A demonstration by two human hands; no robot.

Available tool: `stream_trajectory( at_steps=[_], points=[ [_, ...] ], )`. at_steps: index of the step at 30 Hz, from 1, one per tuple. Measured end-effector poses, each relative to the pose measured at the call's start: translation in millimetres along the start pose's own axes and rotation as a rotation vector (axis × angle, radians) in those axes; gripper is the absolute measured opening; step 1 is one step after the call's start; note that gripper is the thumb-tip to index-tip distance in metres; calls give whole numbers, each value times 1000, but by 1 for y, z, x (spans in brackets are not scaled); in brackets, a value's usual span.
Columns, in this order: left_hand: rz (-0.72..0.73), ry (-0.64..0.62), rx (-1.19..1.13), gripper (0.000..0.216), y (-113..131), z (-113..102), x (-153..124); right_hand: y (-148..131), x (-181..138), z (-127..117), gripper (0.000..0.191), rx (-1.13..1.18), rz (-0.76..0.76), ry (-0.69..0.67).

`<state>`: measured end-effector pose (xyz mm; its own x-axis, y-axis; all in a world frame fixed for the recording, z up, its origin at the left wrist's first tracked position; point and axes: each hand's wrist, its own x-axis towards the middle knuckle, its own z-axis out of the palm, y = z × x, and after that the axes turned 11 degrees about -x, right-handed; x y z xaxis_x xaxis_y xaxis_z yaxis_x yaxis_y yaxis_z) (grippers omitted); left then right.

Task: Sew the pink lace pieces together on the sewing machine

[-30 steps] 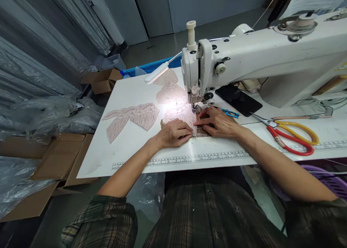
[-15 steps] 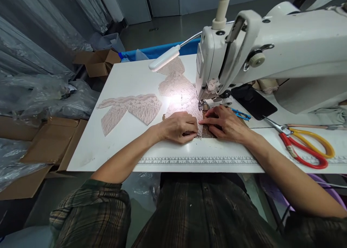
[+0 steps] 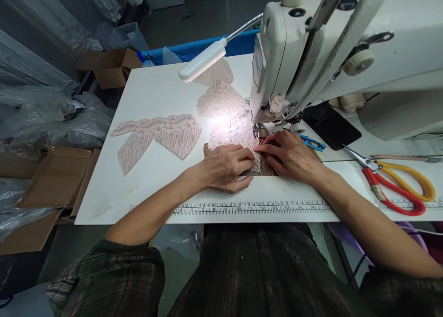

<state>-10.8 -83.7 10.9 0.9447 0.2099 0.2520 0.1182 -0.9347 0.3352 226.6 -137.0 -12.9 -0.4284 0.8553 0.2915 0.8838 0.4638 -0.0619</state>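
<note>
A strip of pale pink lace point(image 3: 232, 134) lies under the sewing machine's presser foot point(image 3: 258, 131), lit brightly by the lamp. On the lace's near part rests my left hand point(image 3: 226, 167), its fingers bent a little and apart, pressing from above. My right hand point(image 3: 292, 155) is just right of the needle area, fingers spread, with one fingertip touching the lace's right edge. Beneath both hands is a brown sheet point(image 3: 268, 167), partly covered. More lace point(image 3: 221, 98) continues behind, toward the lamp. A separate lace piece point(image 3: 178, 134) lies flat at the left.
The sewing machine head point(image 3: 277, 63) stands over the work, with a lamp point(image 3: 204, 61) beside it. Blue thread snips point(image 3: 312, 142), a black phone point(image 3: 332, 125) and red-and-yellow scissors point(image 3: 398, 183) lie at right. A printed ruler point(image 3: 228, 208) runs along the table's front edge.
The camera view has come closer and shifted. My left hand's fingers have loosened from a bunched grip and spread apart on the lace. The right hand stays about where it was.
</note>
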Motion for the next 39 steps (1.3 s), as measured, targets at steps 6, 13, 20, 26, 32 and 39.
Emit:
stream_trajectory(
  at_steps=[6, 13, 20, 26, 32, 39],
  points=[
    [-39, 5, 57, 33, 2, 3, 1, -1, 1, 4, 36, -53, 30, 19],
    [-53, 0, 130, 38, 1, 8, 2, -1, -1, 3, 36, -49, 14, 12],
    [-41, 58, 197, 39, -4, 13, 2, -3, -2, 3, 36, -59, 37, 16],
    [-30, 107, 166, 37, -10, 16, 2, -6, 0, 4, 38, -93, 74, 3],
    [-30, 155, 157, 40, -18, 18, 2, -7, -3, 5, 38, -67, 74, 13],
    [-25, 156, 109, 45, -29, 18, 4, -9, 2, 4, 39, -77, 104, -18]
  ],
)
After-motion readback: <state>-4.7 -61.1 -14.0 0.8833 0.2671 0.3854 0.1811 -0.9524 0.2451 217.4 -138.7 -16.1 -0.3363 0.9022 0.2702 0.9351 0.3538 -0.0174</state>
